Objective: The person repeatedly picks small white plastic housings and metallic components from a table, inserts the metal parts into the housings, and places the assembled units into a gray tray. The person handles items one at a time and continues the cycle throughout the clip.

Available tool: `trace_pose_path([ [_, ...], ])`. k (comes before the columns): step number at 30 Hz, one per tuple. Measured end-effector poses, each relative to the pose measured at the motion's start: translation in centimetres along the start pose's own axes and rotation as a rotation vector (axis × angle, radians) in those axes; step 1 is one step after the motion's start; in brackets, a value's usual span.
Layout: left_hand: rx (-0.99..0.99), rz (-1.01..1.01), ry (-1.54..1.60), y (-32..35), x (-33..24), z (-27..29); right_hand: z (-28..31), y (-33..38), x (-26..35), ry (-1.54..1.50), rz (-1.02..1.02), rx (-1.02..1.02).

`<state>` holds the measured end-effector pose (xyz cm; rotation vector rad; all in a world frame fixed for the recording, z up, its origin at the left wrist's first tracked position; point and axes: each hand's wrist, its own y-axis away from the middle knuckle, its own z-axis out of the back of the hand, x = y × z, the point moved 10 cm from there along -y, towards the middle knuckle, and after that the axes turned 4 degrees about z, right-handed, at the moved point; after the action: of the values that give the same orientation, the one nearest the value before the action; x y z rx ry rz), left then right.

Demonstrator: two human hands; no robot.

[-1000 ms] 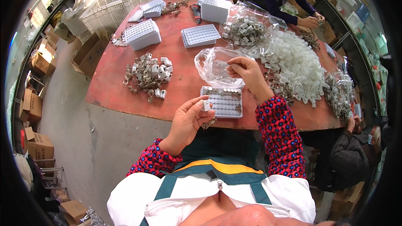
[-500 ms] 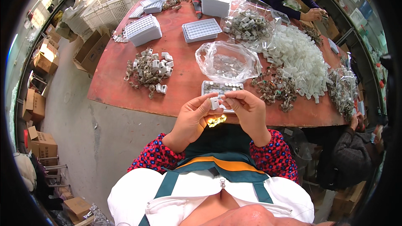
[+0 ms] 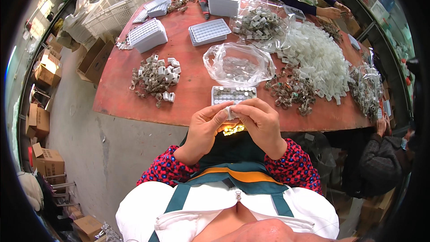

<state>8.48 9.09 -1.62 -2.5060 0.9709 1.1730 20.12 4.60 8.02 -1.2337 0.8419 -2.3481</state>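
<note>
My left hand [image 3: 202, 131] and my right hand [image 3: 260, 124] meet close in front of me, at the table's near edge. Between their fingertips is a small white plastic case [image 3: 230, 113], which the fingers partly cover. A bundle of glowing yellow string lights [image 3: 234, 129] hangs just below it. Both hands are closed, thumbs and forefingers pinching the case from either side. Right behind the fingers lies a white tray [image 3: 216, 101] with rows of round silver button cells [image 3: 244, 90]. An opened clear plastic bag [image 3: 239, 69] with small round pieces inside sits beyond the tray.
The red table [image 3: 188, 87] bears a pile of string lights with white cases [image 3: 156, 76] at left and a heap of translucent white pieces [image 3: 316, 58] at right. Stacked white trays [image 3: 148, 36] stand farther back. Other people's hands [image 3: 331, 12] work at the far right and right edge.
My right hand has moved in toward the left, and its fingers now cover more of the white case. The table view has shifted slightly left. The far person's hands have spread apart.
</note>
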Motion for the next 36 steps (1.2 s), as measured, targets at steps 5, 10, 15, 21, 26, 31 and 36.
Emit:
trace_pose_path([
  [5,0.011,0.01,-0.012,0.3,0.1,-0.6,0.4,0.6,-0.8,-0.072,-0.114,-0.02],
  [10,-0.063,0.052,-0.093,0.5,0.6,-0.7,0.8,0.7,0.8,0.081,0.029,-0.019],
  [15,-0.065,0.061,-0.125,0.5,0.6,-0.8,0.8,1.5,1.2,0.115,0.098,0.015],
  [21,-0.24,-0.3,-0.519,0.0,-6.8,4.2,9.7,-1.5,-11.5,0.435,-0.237,-0.153],
  [26,-0.654,-0.58,-1.234,-0.1,-16.1,9.3,13.2,-3.4,-23.8,0.949,-0.453,0.102],
  [31,-0.836,-0.836,-1.583,0.6,-17.8,7.1,10.2,-4.7,-25.9,1.06,-0.397,0.144],
  [36,-0.509,-0.64,-0.973,-1.2,-13.0,6.2,10.3,-6.5,-25.4,1.052,-0.409,0.12],
])
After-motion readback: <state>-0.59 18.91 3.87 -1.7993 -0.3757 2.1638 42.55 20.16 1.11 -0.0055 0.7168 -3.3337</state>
